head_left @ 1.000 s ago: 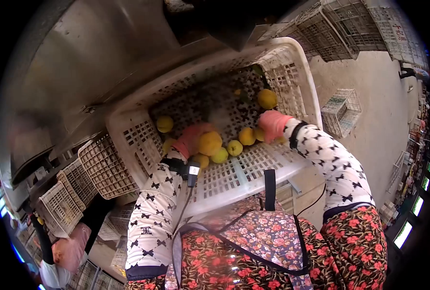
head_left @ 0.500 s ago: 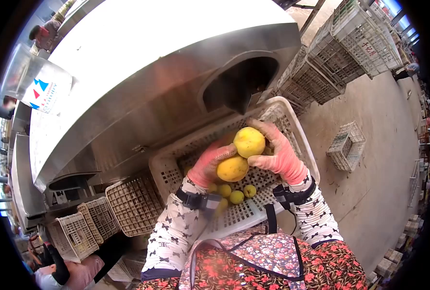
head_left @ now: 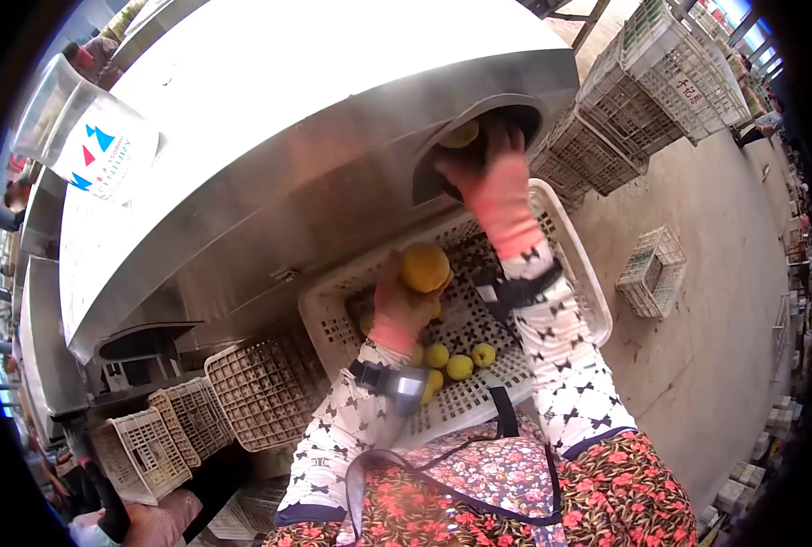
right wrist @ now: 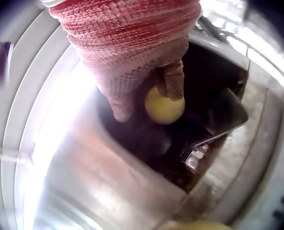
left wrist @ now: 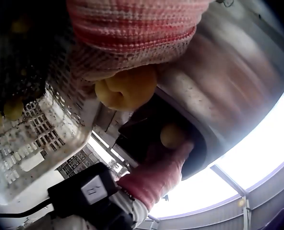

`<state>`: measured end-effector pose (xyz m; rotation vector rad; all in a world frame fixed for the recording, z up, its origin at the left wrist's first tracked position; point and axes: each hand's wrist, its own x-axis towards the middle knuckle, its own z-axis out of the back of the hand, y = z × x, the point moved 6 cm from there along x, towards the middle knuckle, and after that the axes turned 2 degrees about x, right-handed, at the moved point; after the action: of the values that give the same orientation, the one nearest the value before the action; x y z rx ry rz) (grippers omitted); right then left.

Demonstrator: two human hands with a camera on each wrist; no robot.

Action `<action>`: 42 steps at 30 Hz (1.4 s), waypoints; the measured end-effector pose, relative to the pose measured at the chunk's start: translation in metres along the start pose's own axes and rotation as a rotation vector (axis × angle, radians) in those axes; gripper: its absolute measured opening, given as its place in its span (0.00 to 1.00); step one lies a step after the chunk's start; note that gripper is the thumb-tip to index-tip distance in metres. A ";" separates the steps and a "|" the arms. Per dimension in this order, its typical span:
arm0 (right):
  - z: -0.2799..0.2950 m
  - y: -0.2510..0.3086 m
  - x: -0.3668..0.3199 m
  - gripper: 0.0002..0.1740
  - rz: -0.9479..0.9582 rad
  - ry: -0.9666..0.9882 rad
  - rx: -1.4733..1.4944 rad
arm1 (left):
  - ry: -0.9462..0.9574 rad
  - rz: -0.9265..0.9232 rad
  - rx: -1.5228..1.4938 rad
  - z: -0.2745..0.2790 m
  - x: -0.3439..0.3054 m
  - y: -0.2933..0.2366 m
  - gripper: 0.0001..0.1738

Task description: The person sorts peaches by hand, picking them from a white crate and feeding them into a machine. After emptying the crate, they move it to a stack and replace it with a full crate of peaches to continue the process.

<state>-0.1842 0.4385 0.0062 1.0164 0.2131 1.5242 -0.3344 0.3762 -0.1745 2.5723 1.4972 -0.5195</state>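
Note:
My gloved left hand (head_left: pixel 398 305) grips a large yellow fruit (head_left: pixel 426 267) above the white crate (head_left: pixel 593 301); in the left wrist view this fruit (left wrist: pixel 127 89) shows below the glove. The right hand (head_left: pixel 501 201) reaches into the dark round opening (head_left: pixel 426 182) in the metal housing. A yellow fruit (head_left: pixel 460 135) is at its fingers there. In the right wrist view the right hand's fingers (right wrist: pixel 120 110) are spread, with one fingertip over the yellow fruit (right wrist: pixel 164 108). Several smaller yellow-green fruits (head_left: pixel 460 367) lie in the crate.
The metal housing (head_left: pixel 278 219) curves along the crate's far side, with a clear plastic tub (head_left: pixel 105 137) on top. Stacked crates (head_left: pixel 615 109) stand at the upper right, a lone crate (head_left: pixel 652 272) on the floor, other crates (head_left: pixel 264 392) at the left.
Both hands rose from the crate with yellow fruits, held close together half a second ago. The right hand has since moved up into the opening with one, while the left stays over the crate.

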 end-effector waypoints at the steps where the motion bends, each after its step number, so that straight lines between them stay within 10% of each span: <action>1: 0.003 0.002 -0.028 0.53 -0.171 0.128 0.078 | 0.011 -0.022 -0.017 -0.003 0.001 -0.003 0.25; 3: -0.017 0.002 -0.068 0.61 -0.185 0.405 -0.026 | 0.081 -0.550 1.125 -0.020 -0.005 -0.023 0.21; 5: -0.040 -0.013 -0.091 0.59 -0.237 0.404 0.108 | 0.138 -0.761 1.590 -0.066 -0.025 -0.017 0.18; 9: -0.005 0.002 -0.076 0.40 -0.156 0.124 -0.050 | 0.243 -0.469 0.936 -0.055 0.002 -0.006 0.19; 13: -0.019 -0.005 -0.024 0.30 0.019 0.017 -0.345 | 0.139 -0.781 2.272 0.066 0.034 -0.014 0.25; 15: -0.053 -0.029 0.000 0.40 0.008 0.024 -0.538 | -0.037 -0.564 2.572 0.097 0.036 -0.020 0.30; 17: -0.053 -0.037 0.019 0.44 -0.019 -0.079 -0.439 | -0.339 -0.009 2.255 0.098 0.006 -0.025 0.38; 20: 0.010 -0.032 -0.006 0.34 -0.098 -0.151 -0.025 | -0.509 0.196 2.537 0.172 0.001 -0.026 0.48; 22: 0.014 -0.081 -0.046 0.39 -0.276 0.136 -0.041 | -0.470 0.267 2.552 0.199 -0.001 -0.021 0.45; 26: -0.044 -0.190 -0.170 0.26 -0.540 0.998 -0.713 | -0.514 0.272 2.455 0.251 -0.008 -0.012 0.42; 30: -0.100 -0.289 -0.225 0.25 -0.367 1.070 -0.883 | -0.550 0.310 2.340 0.254 0.002 -0.022 0.38; 32: -0.103 -0.286 -0.208 0.26 -0.416 1.121 -0.789 | -0.149 0.115 1.965 0.292 0.011 -0.024 0.32; 36: -0.072 -0.268 -0.192 0.31 -0.604 1.043 -0.472 | -0.337 0.398 0.645 0.215 -0.014 0.012 0.20; 42: -0.114 -0.245 -0.234 0.46 -0.212 1.418 -0.411 | -0.160 0.114 0.930 0.189 -0.008 0.033 0.14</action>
<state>-0.1147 0.3416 -0.3310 -0.5346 0.8989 1.7328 -0.3537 0.3021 -0.3507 3.0764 1.2040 -1.6841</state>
